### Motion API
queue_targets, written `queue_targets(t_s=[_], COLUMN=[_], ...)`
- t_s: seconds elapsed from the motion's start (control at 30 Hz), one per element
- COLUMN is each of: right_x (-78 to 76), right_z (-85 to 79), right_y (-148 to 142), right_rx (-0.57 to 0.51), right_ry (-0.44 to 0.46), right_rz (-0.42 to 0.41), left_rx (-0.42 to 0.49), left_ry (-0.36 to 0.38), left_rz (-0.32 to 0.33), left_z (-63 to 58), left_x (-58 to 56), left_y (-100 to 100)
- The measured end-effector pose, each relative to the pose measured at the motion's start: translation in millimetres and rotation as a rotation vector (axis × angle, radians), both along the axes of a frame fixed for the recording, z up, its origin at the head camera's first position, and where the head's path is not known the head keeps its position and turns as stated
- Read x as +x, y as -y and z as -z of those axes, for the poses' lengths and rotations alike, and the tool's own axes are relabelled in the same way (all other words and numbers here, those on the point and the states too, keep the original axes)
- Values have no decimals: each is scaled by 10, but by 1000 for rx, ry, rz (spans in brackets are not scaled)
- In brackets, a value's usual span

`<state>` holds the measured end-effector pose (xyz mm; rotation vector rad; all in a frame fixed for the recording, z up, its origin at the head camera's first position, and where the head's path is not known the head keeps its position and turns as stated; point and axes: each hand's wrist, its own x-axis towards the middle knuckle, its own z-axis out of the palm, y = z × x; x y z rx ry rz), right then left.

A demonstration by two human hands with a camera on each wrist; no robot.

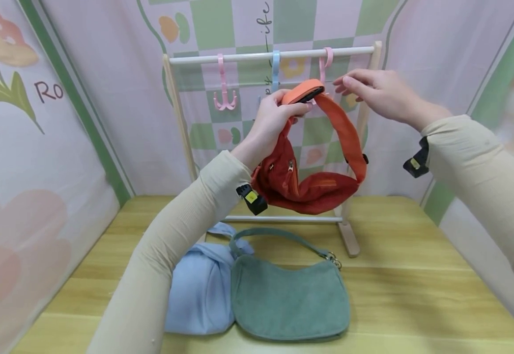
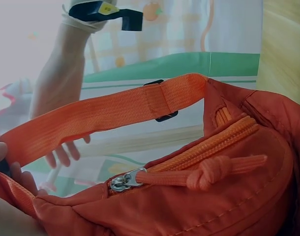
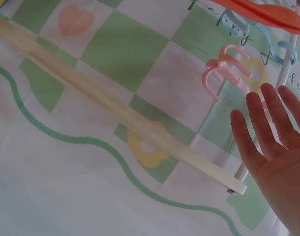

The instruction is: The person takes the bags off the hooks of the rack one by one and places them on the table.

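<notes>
My left hand (image 1: pixel 269 123) grips a red-orange waist bag (image 1: pixel 323 199) by its orange strap (image 1: pixel 343 130), near the black buckle (image 1: pixel 313 94). The bag hangs in the air in front of the rack, its strap forming a loop. In the left wrist view, a zipper pull (image 2: pixel 128 180) with a knotted cord shows on the bag. My right hand (image 1: pixel 383 96) is raised to the right of the strap, apart from it. In the right wrist view its fingers (image 3: pixel 268 118) are extended with nothing held, close to a pink hook (image 3: pixel 228 69) on the rail.
A rack with a white rail (image 1: pixel 248 57) stands on the wooden table (image 1: pixel 398 295). From the rail hang another pink hook (image 1: pixel 223 93) and a blue hook (image 1: pixel 276 69). Below, a green handbag (image 1: pixel 290 300) lies beside a light blue bag (image 1: pixel 199 295).
</notes>
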<state>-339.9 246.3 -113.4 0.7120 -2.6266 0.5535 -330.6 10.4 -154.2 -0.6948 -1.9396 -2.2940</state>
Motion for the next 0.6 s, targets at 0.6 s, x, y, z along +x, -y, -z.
queue_targets(t_s=[0.6], right_x=[141], right_z=[458], right_y=[-116], right_rx=[-199], right_ry=[87], right_rz=[-97], left_rx=[24], left_ry=[7], left_rz=[12], left_z=[48], left_x=[120], left_y=[4])
